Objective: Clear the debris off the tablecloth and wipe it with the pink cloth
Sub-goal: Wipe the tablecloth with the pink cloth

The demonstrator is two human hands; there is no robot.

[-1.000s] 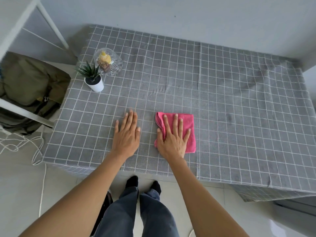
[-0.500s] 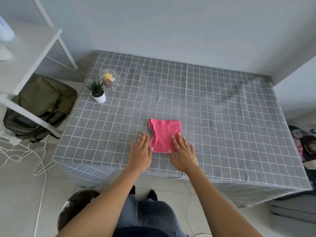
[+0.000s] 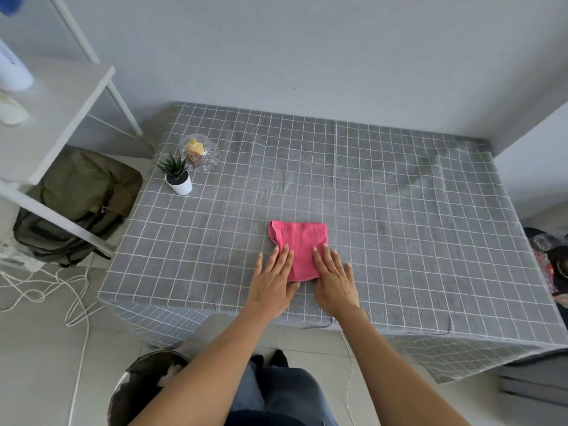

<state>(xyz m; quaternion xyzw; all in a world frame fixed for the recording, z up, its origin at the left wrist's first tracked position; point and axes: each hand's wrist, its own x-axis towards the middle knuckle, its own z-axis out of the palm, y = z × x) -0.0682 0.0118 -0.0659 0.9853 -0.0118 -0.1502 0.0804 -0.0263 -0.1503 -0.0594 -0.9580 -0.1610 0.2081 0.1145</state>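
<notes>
the person is leaning over the grey checked tablecloth (image 3: 399, 210), and no debris is showing on it from here, so clearing looks done. the folded pink cloth (image 3: 299, 244) is lying flat near the front edge. the left hand (image 3: 272, 282) and right hand (image 3: 335, 284) are resting flat with fingers straight, fingertips overlapping the cloth's near corners, gripping nothing. wiping seems finished or nearly so.
</notes>
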